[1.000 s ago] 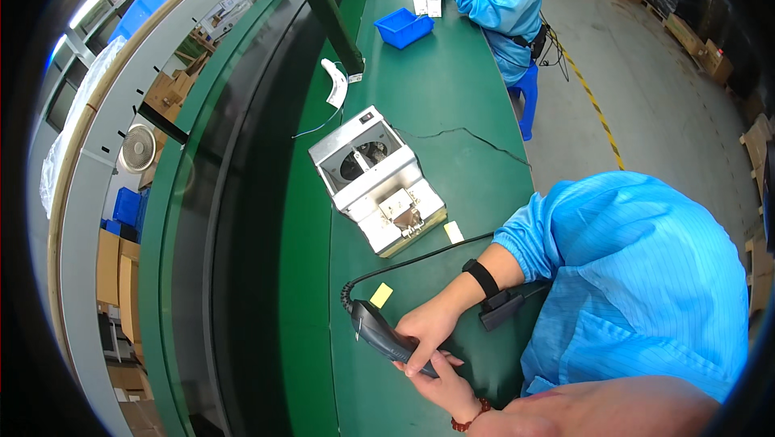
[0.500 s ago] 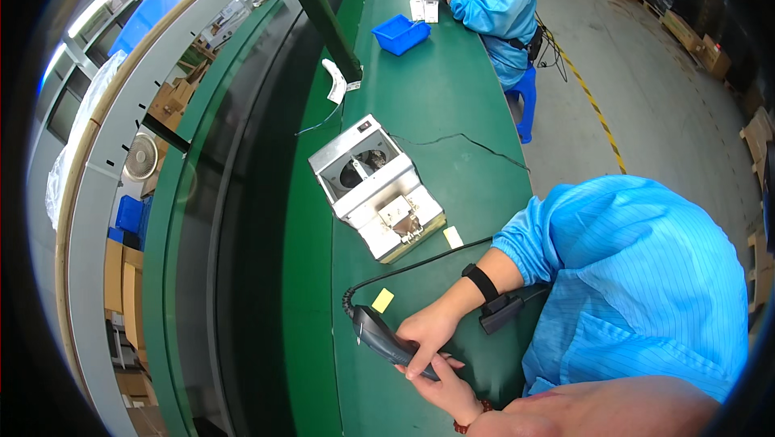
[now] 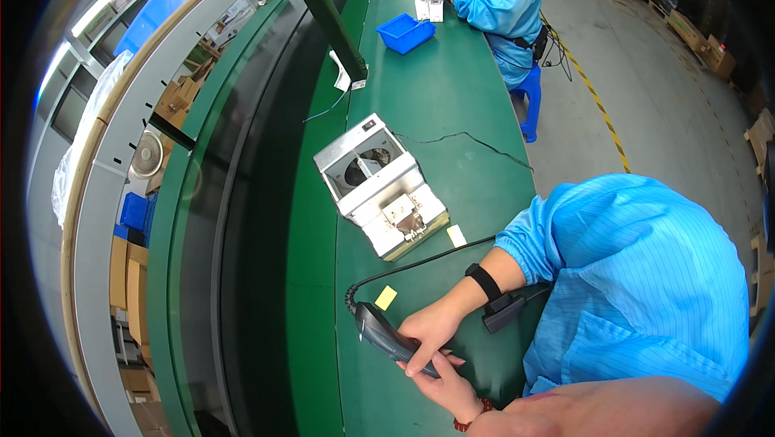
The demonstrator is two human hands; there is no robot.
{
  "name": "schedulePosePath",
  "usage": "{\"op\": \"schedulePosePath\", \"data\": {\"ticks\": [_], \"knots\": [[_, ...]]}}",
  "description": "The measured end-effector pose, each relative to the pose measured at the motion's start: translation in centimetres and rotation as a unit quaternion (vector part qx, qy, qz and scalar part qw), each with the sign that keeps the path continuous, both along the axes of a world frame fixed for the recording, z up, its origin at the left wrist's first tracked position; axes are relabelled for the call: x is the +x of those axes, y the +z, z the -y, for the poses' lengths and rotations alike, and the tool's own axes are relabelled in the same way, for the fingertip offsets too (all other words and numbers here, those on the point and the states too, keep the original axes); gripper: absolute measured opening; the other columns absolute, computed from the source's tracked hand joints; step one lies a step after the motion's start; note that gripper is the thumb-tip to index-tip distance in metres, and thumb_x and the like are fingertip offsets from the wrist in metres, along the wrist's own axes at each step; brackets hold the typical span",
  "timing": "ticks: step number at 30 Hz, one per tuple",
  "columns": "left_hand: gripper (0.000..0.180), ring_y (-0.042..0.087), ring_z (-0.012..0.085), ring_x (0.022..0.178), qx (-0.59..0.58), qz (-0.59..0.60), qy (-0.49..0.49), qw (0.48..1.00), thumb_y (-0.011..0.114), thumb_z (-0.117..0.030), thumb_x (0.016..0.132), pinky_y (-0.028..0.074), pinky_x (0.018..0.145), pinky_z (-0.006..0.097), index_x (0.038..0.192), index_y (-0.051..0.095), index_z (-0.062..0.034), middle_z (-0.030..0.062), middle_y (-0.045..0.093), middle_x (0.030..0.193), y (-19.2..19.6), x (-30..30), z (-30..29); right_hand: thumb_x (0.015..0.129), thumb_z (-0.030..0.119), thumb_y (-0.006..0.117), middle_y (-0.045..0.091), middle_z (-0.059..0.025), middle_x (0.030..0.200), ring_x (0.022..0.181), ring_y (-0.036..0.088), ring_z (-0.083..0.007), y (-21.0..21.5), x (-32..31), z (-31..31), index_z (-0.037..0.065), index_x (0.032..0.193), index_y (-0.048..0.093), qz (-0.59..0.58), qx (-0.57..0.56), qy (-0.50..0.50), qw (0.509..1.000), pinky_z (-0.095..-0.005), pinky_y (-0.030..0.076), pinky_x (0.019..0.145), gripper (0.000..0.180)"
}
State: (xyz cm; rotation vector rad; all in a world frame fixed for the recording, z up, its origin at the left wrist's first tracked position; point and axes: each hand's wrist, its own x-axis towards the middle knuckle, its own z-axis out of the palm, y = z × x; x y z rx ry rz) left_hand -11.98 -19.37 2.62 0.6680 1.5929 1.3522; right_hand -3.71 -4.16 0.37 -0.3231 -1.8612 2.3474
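Observation:
A black handheld scanner (image 3: 379,336) lies low over the green table (image 3: 452,114) at the near end, its black cable (image 3: 420,263) looping off to the right. My right hand (image 3: 428,330), with a black strap on the wrist, grips the scanner from above. My left hand (image 3: 442,387), wearing a red bead bracelet, holds its handle end from below. A small yellow label (image 3: 386,297) lies on the table just beyond the scanner's head.
A white metal box-shaped device (image 3: 379,191) stands mid-table with a pale label (image 3: 457,235) beside it. Farther off are a blue bin (image 3: 406,33) and a co-worker in a blue coat (image 3: 500,1). A dark conveyor (image 3: 258,195) runs along the left.
Both hands stay on the scanner in about the same place. The view has shifted slightly, so the white device sits a little higher in the picture.

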Motion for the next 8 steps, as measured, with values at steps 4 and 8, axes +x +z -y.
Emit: {"op": "schedulePosePath", "data": {"ticks": [4, 8], "knots": [[0.069, 0.060, 0.0147, 0.073, 0.007, -0.001, 0.000, 1.000, 0.053, -0.007, 0.104, 0.053, 0.070, 0.028, 0.162, 0.018, 0.0076, 0.0106, 0.062, 0.094, 0.01, -0.05, -0.11, 0.097, 0.041, 0.073, 0.066, -0.0118, 0.072, 0.053, 0.065, -0.0196, 0.26, -0.02, -0.03, -0.005, 0.107, 0.060, -0.001, 0.004, -0.002, 1.000, -0.0321, 0.051, 0.048, 0.048], [0.069, 0.060, 0.0156, 0.075, 0.005, 0.003, -0.004, 1.000, 0.053, -0.008, 0.105, 0.053, 0.071, 0.029, 0.162, 0.018, 0.0071, 0.0113, 0.062, 0.095, -0.01, -0.05, -0.14, 0.097, 0.042, 0.073, 0.066, -0.0119, 0.072, 0.053, 0.066, -0.0194, 0.39, -0.02, -0.07, -0.004, 0.106, 0.060, -0.002, 0.007, -0.005, 1.000, -0.0319, 0.051, 0.049, 0.049]]}}
